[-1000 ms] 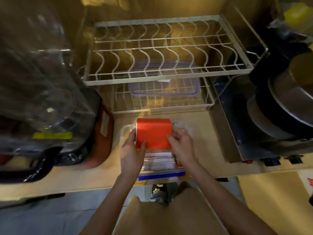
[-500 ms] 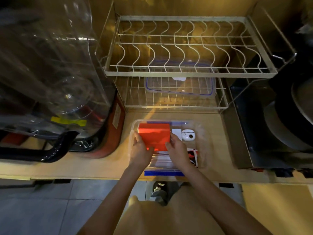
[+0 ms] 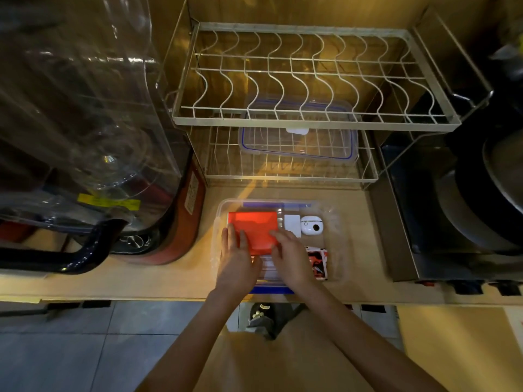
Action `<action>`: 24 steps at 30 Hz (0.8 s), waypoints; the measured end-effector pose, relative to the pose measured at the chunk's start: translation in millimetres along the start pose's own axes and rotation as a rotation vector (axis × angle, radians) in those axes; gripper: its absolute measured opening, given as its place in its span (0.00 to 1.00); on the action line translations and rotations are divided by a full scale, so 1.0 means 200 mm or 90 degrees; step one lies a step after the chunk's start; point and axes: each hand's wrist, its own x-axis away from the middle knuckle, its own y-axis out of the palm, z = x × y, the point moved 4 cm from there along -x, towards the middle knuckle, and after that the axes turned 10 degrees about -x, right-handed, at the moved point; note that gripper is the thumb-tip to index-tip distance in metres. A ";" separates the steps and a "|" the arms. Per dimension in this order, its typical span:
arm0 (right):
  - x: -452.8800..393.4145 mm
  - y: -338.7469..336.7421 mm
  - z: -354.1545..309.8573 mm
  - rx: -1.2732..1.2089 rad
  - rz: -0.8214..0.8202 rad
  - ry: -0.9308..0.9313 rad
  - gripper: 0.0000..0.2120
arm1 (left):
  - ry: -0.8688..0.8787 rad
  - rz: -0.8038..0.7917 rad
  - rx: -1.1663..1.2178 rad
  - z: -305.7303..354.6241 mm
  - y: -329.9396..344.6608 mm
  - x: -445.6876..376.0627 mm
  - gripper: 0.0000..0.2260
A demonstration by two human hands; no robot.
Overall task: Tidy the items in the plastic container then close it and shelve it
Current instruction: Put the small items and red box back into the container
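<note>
While hands work, rack looms.

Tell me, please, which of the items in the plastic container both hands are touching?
The flat red box at the container's far left. The left hand and right hand rest on it; the white devices and the red-and-black packet lie untouched.

The plastic container is clear, with blue strips along its far and near edges. Inside it lies a flat, plain orange-red box; beside that sit a white block and a white rounded case with a dark dot. A small packet shows red, black and white print (too blurred to read). The lid is transparent with a blue rim line and a white tab. The wire rack is pale cream with wavy dividers. The counter is light tan.
</note>
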 end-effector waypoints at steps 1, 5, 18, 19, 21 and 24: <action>0.00 0.00 0.00 0.021 -0.009 -0.003 0.20 | 0.002 -0.002 -0.013 0.00 0.00 0.00 0.35; 0.00 0.00 -0.01 0.046 -0.032 -0.016 0.21 | 0.013 -0.019 -0.071 0.00 0.00 0.00 0.36; -0.08 -0.31 -0.01 -0.339 0.125 0.097 0.10 | -0.013 0.067 -0.122 0.12 -0.36 -0.13 0.17; -0.12 -0.37 -0.01 -0.386 0.155 0.108 0.10 | -0.005 0.086 -0.070 0.14 -0.42 -0.16 0.16; -0.18 -0.49 -0.03 -0.508 0.204 0.144 0.12 | 0.012 0.111 0.088 0.19 -0.51 -0.22 0.12; -0.26 -0.63 -0.04 -0.698 0.187 0.225 0.17 | 0.059 0.128 0.257 0.25 -0.58 -0.33 0.09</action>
